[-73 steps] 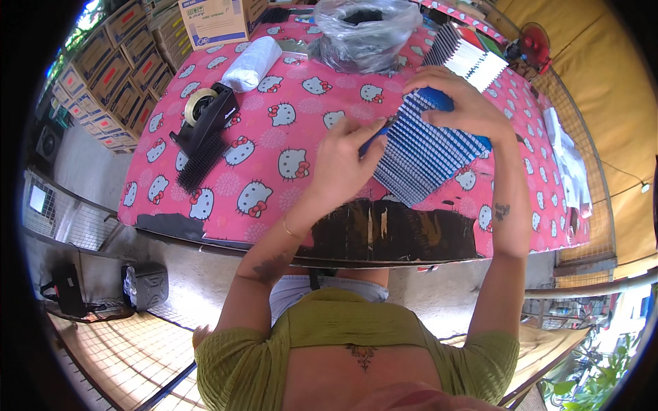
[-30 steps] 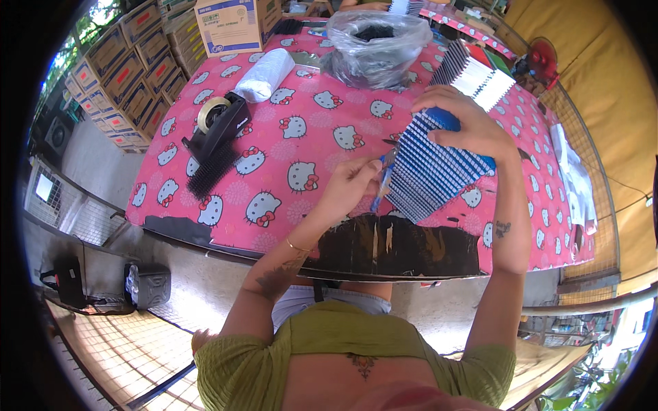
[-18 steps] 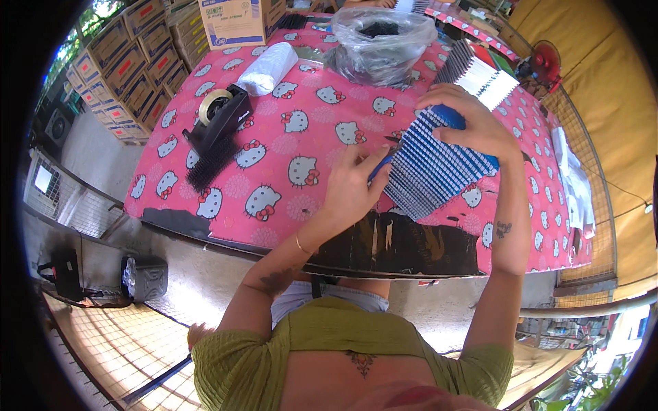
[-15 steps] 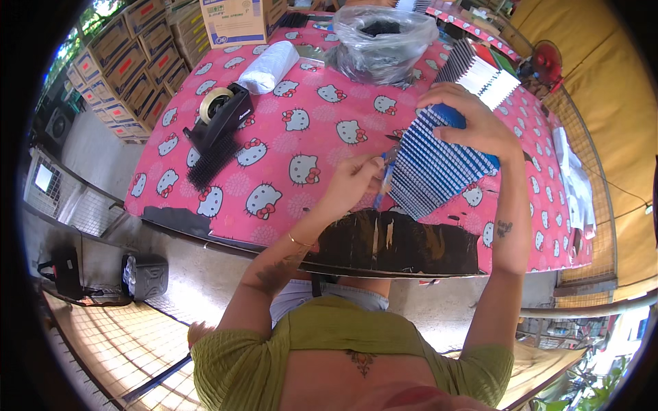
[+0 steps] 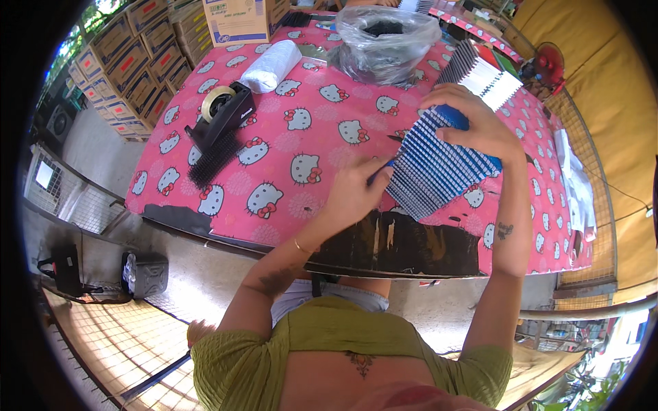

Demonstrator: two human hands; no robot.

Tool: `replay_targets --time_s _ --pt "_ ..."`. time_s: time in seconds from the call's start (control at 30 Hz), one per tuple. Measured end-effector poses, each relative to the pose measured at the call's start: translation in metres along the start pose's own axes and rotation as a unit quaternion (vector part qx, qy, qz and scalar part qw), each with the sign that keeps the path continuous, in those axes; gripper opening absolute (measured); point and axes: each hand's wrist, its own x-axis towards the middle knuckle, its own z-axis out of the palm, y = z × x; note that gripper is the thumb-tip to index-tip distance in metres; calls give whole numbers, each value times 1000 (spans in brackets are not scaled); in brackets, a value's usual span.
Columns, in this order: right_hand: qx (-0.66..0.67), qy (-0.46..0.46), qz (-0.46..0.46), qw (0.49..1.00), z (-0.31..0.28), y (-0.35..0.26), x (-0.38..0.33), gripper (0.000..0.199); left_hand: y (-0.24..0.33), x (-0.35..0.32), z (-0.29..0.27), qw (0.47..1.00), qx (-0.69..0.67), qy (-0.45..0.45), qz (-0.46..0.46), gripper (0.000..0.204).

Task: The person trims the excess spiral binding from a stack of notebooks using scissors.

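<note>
Here, nearest the viewer, the person's green-sleeved forearms rise from the lower edge toward the stack of blue spiral notebooks [image 5: 439, 168], which stands on edge near the front rim of the table [image 5: 288, 103], where the pink cartoon-cat cloth gives way to worn black board. The left hand [image 5: 353, 195] lies at the stack's left face, fingers curled and pinched on a thin blue piece at the stack's edge; whether that is a cover or a separate item cannot be told. The right hand [image 5: 473, 120] rests over the stack's top right corner, fingers spread and gripping it from above. The two hands are apart, one on each side of the stack.

Left of the stack, well apart, a black tape dispenser [image 5: 223, 109] holds a roll of tan tape, with a black comb-like strip [image 5: 214, 159] lying just in front of it. Beyond the dispenser lies a white wrapped roll [image 5: 272, 66]. Behind the stack stands a clear plastic bag [image 5: 387, 41] with dark contents; to the bag's right, a second fanned stack of spiral notebooks [image 5: 480, 72]. Farthest left of the stack, a cardboard box [image 5: 236, 19] sits at the table's far edge, with stacked cartons [image 5: 130, 61] off the table.
</note>
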Motion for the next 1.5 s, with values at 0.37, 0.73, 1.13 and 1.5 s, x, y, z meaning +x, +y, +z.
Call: replay_targets --time_s 0.37,0.73,1.13,1.5 --pt "-7 -4 1 1000 1 0 0 39 -1 -1 1 996 -46 56 -47 43" --pt "-24 -10 3 1000 0 -3 -1 38 -8 -9 4 944 -301 -5 -138 41" --pt "-8 -12 17 1000 2 -1 -1 40 -15 -5 1 906 -401 -8 -133 37" --pt "-1 -13 21 1000 2 -3 0 40 -18 -5 11 902 -404 6 -150 37"
